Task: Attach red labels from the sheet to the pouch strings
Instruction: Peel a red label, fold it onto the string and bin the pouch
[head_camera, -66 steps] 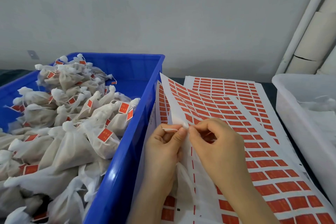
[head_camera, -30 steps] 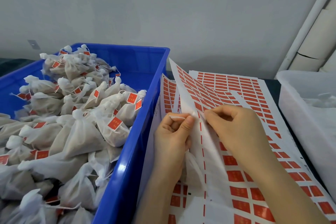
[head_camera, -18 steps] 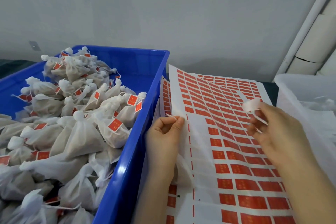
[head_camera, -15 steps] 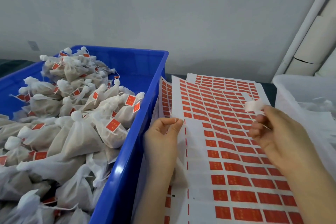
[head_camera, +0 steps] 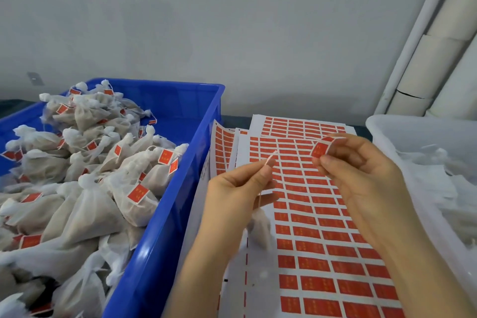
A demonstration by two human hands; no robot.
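Left hand pinches string; right hand label, apart.

At nine o'clock, a bright blue bin holds off-white pouches with red labels. Toward five o'clock, white sheets show a red-rectangle grid pattern. At three o'clock sits a translucent white tub; the wall is pale grey.

The string you pinch is thin white thread; the label you hold is smooth red paper. The sheet under them is matt white paper. The pouches are gauzy, slightly rough white cloth, the crate glossy blue plastic, the bin beside you translucent white plastic with a dull finish.
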